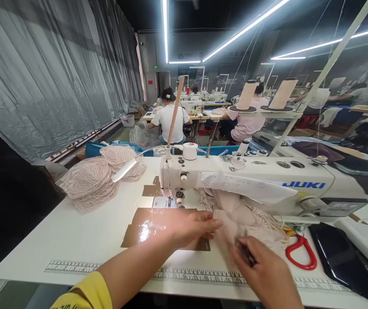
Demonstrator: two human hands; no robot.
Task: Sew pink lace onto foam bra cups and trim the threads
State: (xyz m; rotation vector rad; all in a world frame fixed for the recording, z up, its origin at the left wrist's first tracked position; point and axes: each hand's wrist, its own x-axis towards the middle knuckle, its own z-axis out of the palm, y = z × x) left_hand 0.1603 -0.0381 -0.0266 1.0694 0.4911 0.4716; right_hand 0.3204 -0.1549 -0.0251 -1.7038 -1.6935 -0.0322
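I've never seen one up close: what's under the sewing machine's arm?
Under the arm of the sewing machine are bunched, sheer beige fabric and patterned lace. They cover that spot, so anything beneath them can't be seen.

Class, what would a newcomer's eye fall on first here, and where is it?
Probably the white sewing machine, with its blue JUKI lettering, across the middle and right. Just in front, the left hand and right hand are at sheer beige fabric, the right gripping a small dark object. Farther right, a red scissor handle stands out.
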